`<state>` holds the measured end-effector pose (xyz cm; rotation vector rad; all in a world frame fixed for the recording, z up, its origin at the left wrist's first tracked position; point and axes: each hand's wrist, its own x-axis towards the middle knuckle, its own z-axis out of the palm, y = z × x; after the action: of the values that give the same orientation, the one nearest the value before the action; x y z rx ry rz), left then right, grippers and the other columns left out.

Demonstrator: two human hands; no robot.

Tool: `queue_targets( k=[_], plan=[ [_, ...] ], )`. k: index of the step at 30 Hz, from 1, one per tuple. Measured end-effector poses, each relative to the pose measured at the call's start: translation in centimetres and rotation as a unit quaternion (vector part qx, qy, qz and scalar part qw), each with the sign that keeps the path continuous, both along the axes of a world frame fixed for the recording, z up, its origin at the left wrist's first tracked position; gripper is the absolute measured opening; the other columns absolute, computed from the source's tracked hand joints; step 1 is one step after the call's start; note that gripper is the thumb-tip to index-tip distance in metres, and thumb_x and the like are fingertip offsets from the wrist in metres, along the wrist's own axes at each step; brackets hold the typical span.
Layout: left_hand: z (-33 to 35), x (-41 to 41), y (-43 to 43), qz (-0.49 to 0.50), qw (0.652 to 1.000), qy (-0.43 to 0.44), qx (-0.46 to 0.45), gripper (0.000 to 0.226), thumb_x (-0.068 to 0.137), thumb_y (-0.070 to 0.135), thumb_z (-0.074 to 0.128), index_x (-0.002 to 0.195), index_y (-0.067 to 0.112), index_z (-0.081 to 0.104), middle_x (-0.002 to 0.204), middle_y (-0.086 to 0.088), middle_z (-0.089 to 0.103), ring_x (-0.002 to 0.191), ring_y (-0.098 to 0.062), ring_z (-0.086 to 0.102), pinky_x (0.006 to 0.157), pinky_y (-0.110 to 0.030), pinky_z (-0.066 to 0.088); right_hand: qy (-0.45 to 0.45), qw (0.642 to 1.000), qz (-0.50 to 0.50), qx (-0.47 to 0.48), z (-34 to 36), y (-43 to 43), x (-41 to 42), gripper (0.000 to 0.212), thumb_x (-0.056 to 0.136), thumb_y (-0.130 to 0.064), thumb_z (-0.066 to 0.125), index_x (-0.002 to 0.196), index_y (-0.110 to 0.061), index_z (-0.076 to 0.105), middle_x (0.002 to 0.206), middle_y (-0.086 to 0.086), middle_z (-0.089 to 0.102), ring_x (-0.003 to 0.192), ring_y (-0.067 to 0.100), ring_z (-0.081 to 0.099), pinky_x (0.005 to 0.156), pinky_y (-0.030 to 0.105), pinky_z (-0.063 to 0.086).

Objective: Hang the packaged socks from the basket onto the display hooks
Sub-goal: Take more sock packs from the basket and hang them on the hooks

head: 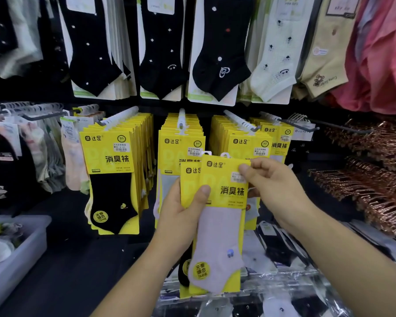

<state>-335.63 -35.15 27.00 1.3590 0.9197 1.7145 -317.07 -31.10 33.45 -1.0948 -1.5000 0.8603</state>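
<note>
My left hand (181,211) grips a small stack of yellow sock packs from the left side, thumb across the front. The front pack (222,225) holds a pale pink sock; a second pack (189,179) with a black sock shows behind it. My right hand (272,186) pinches the front pack's top right corner between thumb and fingers. The stack is held upright just below the middle display hook (181,117), which carries several yellow packs. More full hooks stand to the left (121,117) and right (240,121).
A grey plastic basket (32,243) with loose sock packs sits at lower left. Bagged socks (284,259) lie on the shelf under my hands. Black and pale socks hang in the upper row (215,53). Copper-coloured hangers (375,168) are piled at right.
</note>
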Motion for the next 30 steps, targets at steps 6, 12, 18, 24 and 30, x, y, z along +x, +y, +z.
queue_targets(
  k=[6,12,18,24,30],
  plan=[
    [0.0,-0.5,0.1,0.028,0.999,0.025,-0.027,0.030,0.106,0.026,0.058,0.110,0.053,0.072,0.118,0.016,0.079,0.111,-0.005,0.074,0.089,-0.017,0.059,0.096,0.993,-0.072,-0.005,0.3,1.4,2.7,0.019,0.099,-0.029,0.063,0.111,-0.017,0.071,0.095,-0.002,0.078,0.085,0.014,0.075,0.063,0.032,0.056],
    [0.0,0.0,0.1,0.016,0.999,0.028,-0.029,0.030,0.096,0.039,0.065,0.124,0.030,0.068,0.117,0.016,0.079,0.112,-0.005,0.074,0.089,-0.021,0.059,0.051,0.997,-0.049,0.020,0.4,0.8,2.3,0.012,0.097,-0.029,0.065,0.099,-0.018,0.068,0.084,-0.002,0.076,0.078,0.015,0.070,0.070,0.040,0.055],
    [-0.6,0.4,0.2,0.041,0.995,0.088,-0.040,0.039,0.087,0.014,0.085,0.111,0.038,0.065,0.101,0.029,0.077,0.093,0.007,0.074,0.074,-0.008,0.055,0.019,0.999,-0.006,0.027,0.8,0.1,1.2,0.008,0.093,-0.019,0.069,0.102,-0.021,0.067,0.090,0.029,0.066,0.076,0.032,0.063,0.077,0.051,0.055],
    [-0.4,0.2,0.1,0.033,0.995,0.091,-0.036,0.041,0.087,0.009,0.085,0.113,0.034,0.066,0.103,0.023,0.079,0.095,0.002,0.075,0.077,-0.013,0.058,-0.080,0.995,0.021,0.060,2.5,0.1,1.1,0.007,0.091,-0.026,0.072,0.086,-0.026,0.076,0.086,-0.009,0.072,0.085,0.015,0.068,0.077,0.029,0.053],
    [-0.3,-0.1,0.0,0.037,0.991,0.127,-0.032,0.041,0.089,0.012,0.084,0.110,0.041,0.065,0.104,0.029,0.077,0.095,0.006,0.073,0.077,-0.011,0.056,-0.069,0.997,0.040,0.009,3.6,-0.1,1.5,0.011,0.090,-0.017,0.072,0.079,-0.017,0.075,0.096,0.026,0.066,0.085,0.035,0.061,0.080,0.053,0.052]
  ],
)
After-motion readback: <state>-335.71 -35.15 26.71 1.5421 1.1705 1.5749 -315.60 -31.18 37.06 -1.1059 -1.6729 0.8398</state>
